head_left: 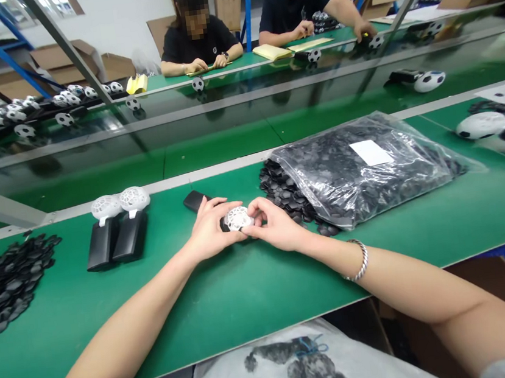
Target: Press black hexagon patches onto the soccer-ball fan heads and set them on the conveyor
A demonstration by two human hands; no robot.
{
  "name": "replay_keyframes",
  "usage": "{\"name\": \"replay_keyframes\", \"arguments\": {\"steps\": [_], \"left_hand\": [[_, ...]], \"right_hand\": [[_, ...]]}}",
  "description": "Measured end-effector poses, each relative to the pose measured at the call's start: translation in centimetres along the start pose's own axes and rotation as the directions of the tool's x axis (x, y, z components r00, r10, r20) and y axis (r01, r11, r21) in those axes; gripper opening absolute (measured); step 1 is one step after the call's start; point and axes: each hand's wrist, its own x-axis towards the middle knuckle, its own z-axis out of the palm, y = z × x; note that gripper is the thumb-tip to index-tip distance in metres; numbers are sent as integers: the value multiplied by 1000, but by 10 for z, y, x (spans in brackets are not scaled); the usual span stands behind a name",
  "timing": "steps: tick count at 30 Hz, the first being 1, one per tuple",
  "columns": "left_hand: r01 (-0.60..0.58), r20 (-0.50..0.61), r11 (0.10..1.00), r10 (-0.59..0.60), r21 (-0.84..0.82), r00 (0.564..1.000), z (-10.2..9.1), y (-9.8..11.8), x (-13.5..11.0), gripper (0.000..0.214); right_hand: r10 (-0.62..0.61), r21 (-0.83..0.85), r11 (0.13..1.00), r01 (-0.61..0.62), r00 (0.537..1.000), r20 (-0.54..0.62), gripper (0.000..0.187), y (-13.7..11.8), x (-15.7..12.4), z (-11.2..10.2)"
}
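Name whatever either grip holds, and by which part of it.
The white openwork soccer-ball shell: the left grip holds it by its left side. The right grip touches its right edge; whether it also holds is unclear.

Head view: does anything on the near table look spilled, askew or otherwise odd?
Possibly spilled: black pieces lie heaped outside the left end of the clear bag, beyond the right hand. It may be deliberate, since another loose pile lies at far left. No damage stands out.
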Motion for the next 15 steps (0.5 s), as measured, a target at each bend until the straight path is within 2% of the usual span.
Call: {"name": "replay_keyframes", "arguments": {"steps": [3,6,8,10,13,15], "left_hand": [[-37,8,999,37,13,999,2,-3,-2,61],[-82,20,995,81,55,997,4,-7,-3,66],[-92,19,992,91,86,996,2,-8,-2,71],[-108,69,990,103,86,992,-2,-8,-3,71],[-122,227,993,116,10,967,-8,-6,-4,66],[-102,242,994,111,-50,964,-7,-4,-5,66]], "right_hand": [[18,-13,1000,-18,999,45,24,-5,4,-8],[3,-194,981,24,990,142,14,-14,5,-30],[5,-427,901,73,984,180,11,-19,3,-45],[55,-625,775,91,976,211,11,-20,1,-54],[134,-743,663,94,961,241,5,-18,-1,-56],[146,-761,644,84,962,230,8,-16,-2,-54]]}}
